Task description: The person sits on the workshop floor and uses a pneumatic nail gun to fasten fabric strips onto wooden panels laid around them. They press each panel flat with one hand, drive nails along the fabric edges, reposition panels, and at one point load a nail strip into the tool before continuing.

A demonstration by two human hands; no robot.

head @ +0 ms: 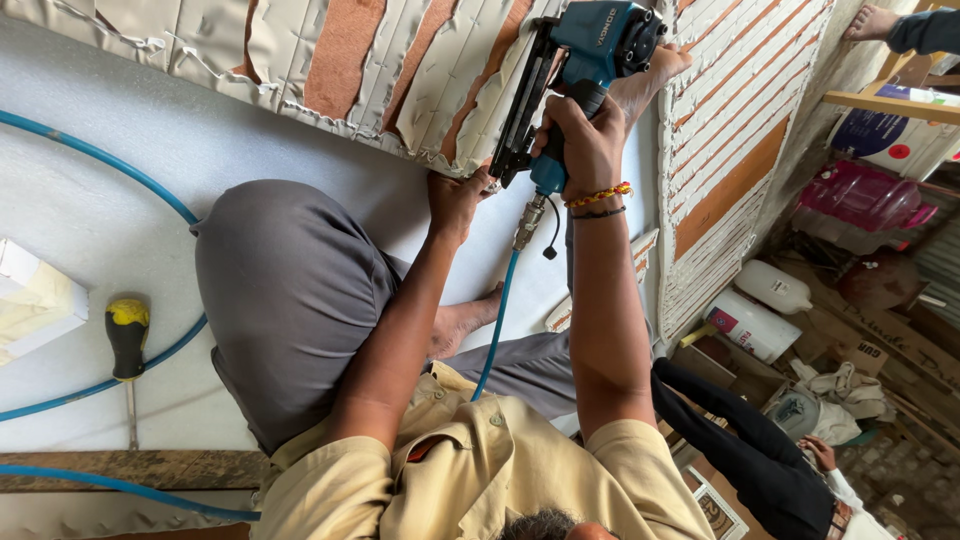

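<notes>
My right hand (588,140) grips the handle of a blue and black pneumatic staple gun (590,45), its black magazine nose pressed down at the edge of a folded white padded sheet (440,90). My left hand (455,200) presses on the white surface (120,160) right beside the gun's nose, holding the sheet's edge. A blue air hose (497,320) runs from the gun's base down across my lap. I sit cross-legged in grey trousers (290,290), and a bare foot (655,75) rests behind the gun.
A screwdriver with a yellow and black handle (127,335) lies at the left beside a looping blue hose (120,170). A white box (35,300) sits at the far left. Another person's dark sleeve (750,450) reaches in at lower right. White jugs (770,285) and clutter fill the floor at right.
</notes>
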